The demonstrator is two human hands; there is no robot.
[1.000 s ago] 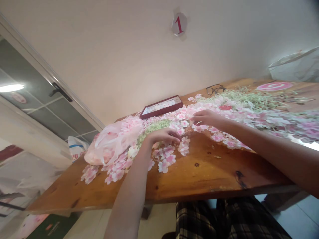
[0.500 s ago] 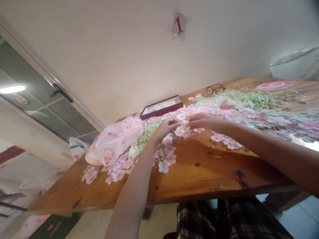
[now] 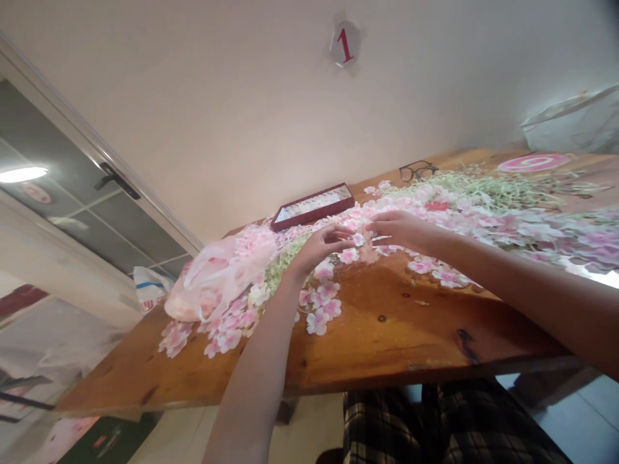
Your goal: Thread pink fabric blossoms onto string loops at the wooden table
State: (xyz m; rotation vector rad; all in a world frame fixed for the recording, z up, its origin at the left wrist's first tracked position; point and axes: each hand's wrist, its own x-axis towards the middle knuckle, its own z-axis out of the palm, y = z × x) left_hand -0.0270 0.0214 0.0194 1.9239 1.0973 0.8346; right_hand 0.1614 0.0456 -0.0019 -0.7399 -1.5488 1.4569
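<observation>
Left hand (image 3: 320, 249) and right hand (image 3: 405, 229), fingers bent, meet at pink-and-white, thin-petalled blossoms (image 3: 349, 256) above brown wooden surface (image 3: 358, 341); grip of either not discernible

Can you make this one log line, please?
left hand: at pink flowers, grip unclear | right hand: opposite, fingertips toward left, grip unclear | maroon tray: beyond hands

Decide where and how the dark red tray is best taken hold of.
Probably grip the tray at its two short ends, from left and right together: it is long and narrow, with pink flowers along its near side and the wall behind.
</observation>
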